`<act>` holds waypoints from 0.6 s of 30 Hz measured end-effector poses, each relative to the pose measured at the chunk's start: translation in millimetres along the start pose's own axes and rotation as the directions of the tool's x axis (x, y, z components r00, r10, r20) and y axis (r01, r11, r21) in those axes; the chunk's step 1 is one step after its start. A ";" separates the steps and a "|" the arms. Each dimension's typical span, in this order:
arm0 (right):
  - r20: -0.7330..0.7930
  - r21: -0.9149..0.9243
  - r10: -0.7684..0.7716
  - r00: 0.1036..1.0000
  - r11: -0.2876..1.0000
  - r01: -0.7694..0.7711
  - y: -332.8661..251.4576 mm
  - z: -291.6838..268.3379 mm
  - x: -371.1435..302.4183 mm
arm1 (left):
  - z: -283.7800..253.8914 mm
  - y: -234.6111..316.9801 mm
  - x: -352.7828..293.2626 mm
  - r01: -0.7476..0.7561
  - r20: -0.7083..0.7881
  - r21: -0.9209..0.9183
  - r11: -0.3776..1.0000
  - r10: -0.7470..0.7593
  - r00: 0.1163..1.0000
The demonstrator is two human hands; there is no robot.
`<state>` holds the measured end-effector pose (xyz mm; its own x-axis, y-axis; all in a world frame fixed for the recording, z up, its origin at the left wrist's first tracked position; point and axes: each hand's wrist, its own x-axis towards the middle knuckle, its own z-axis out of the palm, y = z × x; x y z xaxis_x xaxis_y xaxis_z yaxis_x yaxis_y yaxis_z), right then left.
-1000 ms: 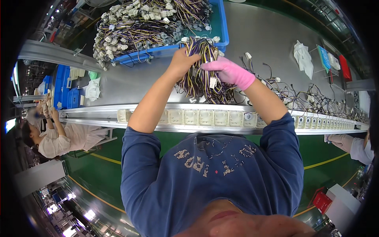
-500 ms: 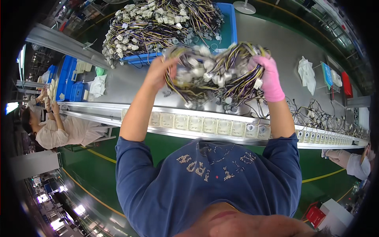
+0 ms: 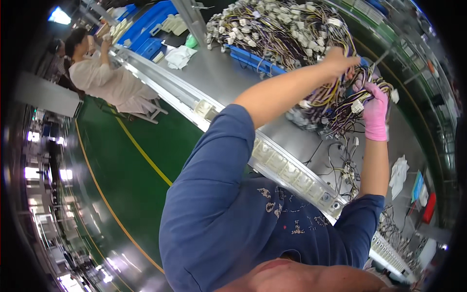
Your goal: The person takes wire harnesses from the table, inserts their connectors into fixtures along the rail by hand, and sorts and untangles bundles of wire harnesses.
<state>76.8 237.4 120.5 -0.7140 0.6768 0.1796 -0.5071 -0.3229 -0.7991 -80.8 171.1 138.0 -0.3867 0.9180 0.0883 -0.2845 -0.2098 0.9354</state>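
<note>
My bare left hand is closed round a thick bundle of wire harnesses, yellow, purple and black with white connectors. On the bundle's right side, my right hand, in a pink glove, grips the same wires with bent fingers. The bundle hangs low over the metal table, its grey round ends bunched beneath my hands. Just beyond lies a large heap of similar harnesses, piled in and over a blue bin. Some fingers are hidden among the wires.
A metal rail holding clear square plastic pieces runs along the table's near edge. Loose black cables lie near my right forearm. A metal post, white cloth and blue crates stand left. A seated co-worker is beyond.
The whole view has turned, so the table now slants down to the right. Both hands have moved rightward with the bundle and closer together, and the bundle hangs beside the heap.
</note>
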 end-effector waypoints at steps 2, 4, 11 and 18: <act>-0.299 0.002 -0.028 0.954 1.000 0.030 14.8 -34.1 12.0 | 2.9 -18.0 6.4 0.033 0.023 0.082 0.996 -0.035 0.999; -0.298 0.072 0.048 0.953 0.997 -0.027 22.3 -60.0 23.0 | -0.7 -39.3 9.1 0.031 0.080 0.087 0.996 -0.038 0.996; -0.298 -0.499 0.120 0.947 0.827 -0.261 45.8 -122.7 22.0 | -52.3 -61.0 1.8 0.026 0.263 0.725 0.688 -0.312 0.913; -0.265 -0.823 -0.033 0.964 0.529 -0.208 56.0 -138.5 -5.6 | -205.2 -87.3 -44.6 -0.300 0.227 0.952 -0.060 -0.519 0.824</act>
<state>119.3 307.2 -4.7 -0.5431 0.8383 0.0472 0.2779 0.2325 -0.9320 -218.7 79.5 -17.8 0.0280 0.9418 -0.3351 0.9683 0.0577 0.2430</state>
